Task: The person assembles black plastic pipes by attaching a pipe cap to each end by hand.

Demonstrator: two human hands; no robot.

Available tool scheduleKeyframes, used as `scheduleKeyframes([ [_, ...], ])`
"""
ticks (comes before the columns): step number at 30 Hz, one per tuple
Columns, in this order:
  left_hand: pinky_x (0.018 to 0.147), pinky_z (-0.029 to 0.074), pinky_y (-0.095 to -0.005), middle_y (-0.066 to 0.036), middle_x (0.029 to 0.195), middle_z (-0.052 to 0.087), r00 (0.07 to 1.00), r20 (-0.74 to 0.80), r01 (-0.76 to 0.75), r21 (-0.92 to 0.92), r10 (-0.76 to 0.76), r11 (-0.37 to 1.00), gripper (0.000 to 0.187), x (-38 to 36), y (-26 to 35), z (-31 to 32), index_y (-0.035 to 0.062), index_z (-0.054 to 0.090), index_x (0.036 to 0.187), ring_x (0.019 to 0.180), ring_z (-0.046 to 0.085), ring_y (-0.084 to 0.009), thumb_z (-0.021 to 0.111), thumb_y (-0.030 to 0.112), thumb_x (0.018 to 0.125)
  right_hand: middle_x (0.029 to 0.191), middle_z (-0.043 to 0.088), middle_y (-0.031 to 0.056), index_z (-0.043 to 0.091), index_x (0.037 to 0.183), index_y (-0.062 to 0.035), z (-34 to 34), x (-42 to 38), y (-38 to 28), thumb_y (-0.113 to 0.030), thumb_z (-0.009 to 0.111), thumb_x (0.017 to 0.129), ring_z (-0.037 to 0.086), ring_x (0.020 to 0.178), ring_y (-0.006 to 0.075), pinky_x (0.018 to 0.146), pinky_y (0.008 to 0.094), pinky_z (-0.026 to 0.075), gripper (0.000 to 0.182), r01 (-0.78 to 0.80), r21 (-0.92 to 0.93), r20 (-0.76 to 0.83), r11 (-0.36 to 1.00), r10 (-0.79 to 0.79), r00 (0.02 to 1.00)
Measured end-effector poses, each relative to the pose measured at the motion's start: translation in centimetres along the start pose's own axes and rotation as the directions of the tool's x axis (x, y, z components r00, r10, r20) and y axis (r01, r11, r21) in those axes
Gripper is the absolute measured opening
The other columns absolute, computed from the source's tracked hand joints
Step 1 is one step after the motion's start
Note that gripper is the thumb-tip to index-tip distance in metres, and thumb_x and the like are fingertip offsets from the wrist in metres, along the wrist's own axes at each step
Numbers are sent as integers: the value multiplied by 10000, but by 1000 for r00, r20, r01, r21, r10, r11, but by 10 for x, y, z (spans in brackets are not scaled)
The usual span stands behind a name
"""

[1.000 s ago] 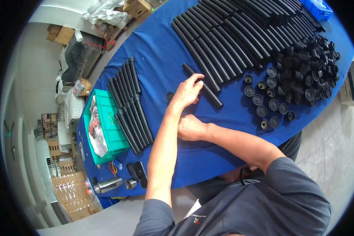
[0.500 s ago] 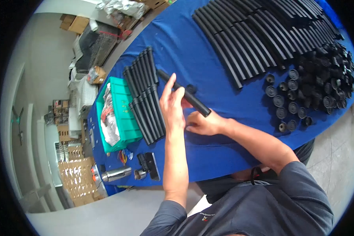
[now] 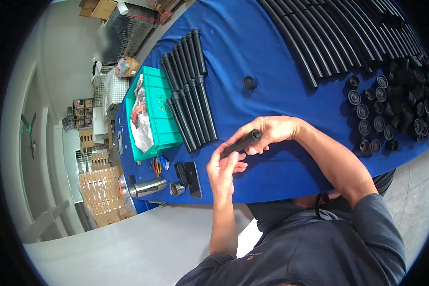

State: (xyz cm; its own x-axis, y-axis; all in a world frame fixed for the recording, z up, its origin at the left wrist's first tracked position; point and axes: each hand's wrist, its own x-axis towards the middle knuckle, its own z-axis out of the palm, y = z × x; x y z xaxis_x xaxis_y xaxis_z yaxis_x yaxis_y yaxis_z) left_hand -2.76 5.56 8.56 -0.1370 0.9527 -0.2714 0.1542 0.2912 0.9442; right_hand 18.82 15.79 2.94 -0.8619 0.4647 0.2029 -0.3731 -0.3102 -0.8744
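A short black tube is between my hands, its hollow end tilted up toward the right. My left hand grips the lower left end, with the thumb along it. Around the upper part curl the fingers of my right hand, passing partly behind the tube. What is at the lower end is hidden by my left fingers. Beyond the hands, a single round black cap lies on the blue cloth.
Black tubes with wider ends lie in two rows on the left, beside a green bin. Long black tubes are at the far right, above a heap of black caps. A phone and steel flask sit near the front edge.
The tube has turned and come lower, its open end now facing up. My right hand has moved from below the tube onto it, and my left hand has shifted to its lower end.
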Motion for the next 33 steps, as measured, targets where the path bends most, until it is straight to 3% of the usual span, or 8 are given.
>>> scheduleKeyframes([
  [8,581,550,-272,-103,805,716,999,26,34,237,-41,971,606,-2,-2,0,-70,519,1394,637,676,-146,804,136,901,1136,752,54,597,1439,-74,-5,0,8,-162,707,948,658,802,83,654,227,512,511,-2,38,66,999,0,998],
  [12,597,491,-327,-48,709,555,927,37,-262,775,373,575,632,1,-3,-3,19,620,1364,616,524,-146,868,155,798,1036,756,74,597,1444,-75,-7,-1,5,-59,667,941,677,816,112,686,243,532,509,-4,51,29,999,3,1000],
  [15,795,523,-418,-121,955,634,738,262,-489,843,621,226,515,15,-19,-8,25,666,1247,903,623,-299,850,141,780,1041,757,85,603,1429,-54,-9,-1,10,-61,664,932,682,825,113,678,242,531,501,-5,80,4,997,5,1000],
  [17,863,517,-449,-143,1005,652,745,238,-485,834,623,261,434,17,-27,-8,17,671,1191,984,626,-344,825,102,793,1032,757,86,612,1414,-47,-9,-1,10,-63,662,925,683,814,111,670,241,532,492,20,90,2,996,-20,1000],
  [22,785,530,-343,-106,972,652,888,73,-386,654,454,651,220,10,-9,1,-23,683,1052,873,653,-208,776,24,858,1034,724,82,552,1470,-53,-10,4,17,-137,703,929,661,809,123,678,246,526,567,69,107,-47,992,-64,997],
  [25,847,527,-307,-65,978,650,955,-100,-275,53,279,960,288,10,3,8,-15,638,1149,893,645,-169,752,0,885,1142,668,96,532,1494,-66,-9,5,17,-192,735,929,634,886,137,726,259,524,613,113,38,-197,993,-103,975],
  [29,864,586,-377,-73,1014,660,966,-75,-255,-419,246,871,251,22,21,7,92,574,1110,952,671,-200,723,22,921,1170,652,105,503,1499,-29,-5,6,14,-295,793,893,622,1021,152,763,293,548,723,32,-44,-129,999,-37,991],
  [33,801,607,-379,-68,997,637,965,-167,-257,-469,201,845,208,39,4,14,113,557,1100,939,661,-180,712,148,966,1041,678,68,535,1466,-32,-9,9,22,-204,764,930,644,911,123,746,284,568,609,70,66,-75,995,-65,995],
])
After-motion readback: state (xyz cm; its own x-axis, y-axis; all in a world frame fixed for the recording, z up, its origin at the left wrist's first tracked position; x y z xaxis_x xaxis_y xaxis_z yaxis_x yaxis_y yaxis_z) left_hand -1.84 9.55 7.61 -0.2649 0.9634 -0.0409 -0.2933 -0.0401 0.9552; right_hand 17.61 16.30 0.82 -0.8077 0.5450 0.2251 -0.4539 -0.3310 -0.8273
